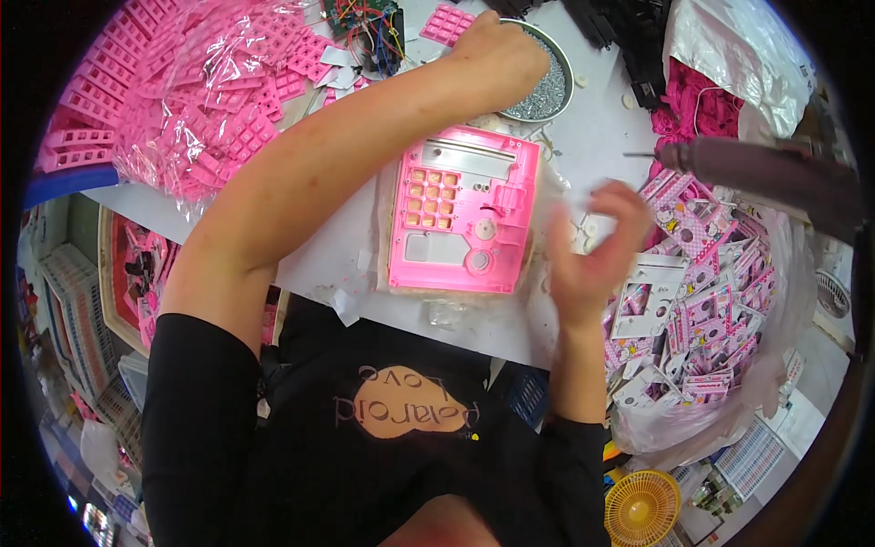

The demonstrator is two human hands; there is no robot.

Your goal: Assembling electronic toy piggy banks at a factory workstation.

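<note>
Two big masses of plastic parts crowd the white table (602,137), one on each side. On the left spreads a heap of pink button grids (219,91), partly under clear plastic; on the right, a translucent bag (670,436) is filled with printed pink and white panels (702,301). A dark powered screwdriver (766,169) juts in from the right edge, its thin bit pointing left above the table. Near the middle, between the heap and the bag, a pink housing (467,214) lies flat on the table with clear plastic showing around its edges; a block of square openings fills its left part. Just beside its right edge is the right hand (597,251), blurred, thumb and fingers spread well apart with nothing visible between them. Beyond the far edge of the housing, the left hand (506,64) bends over the rim of a round metal tin (570,87); its fingertips are hidden, so whether they pinch anything cannot be told. Smaller is the white disc (484,229) set in the housing, and smallest are the silvery bits (547,96) filling the tin, too fine to make out singly.
</note>
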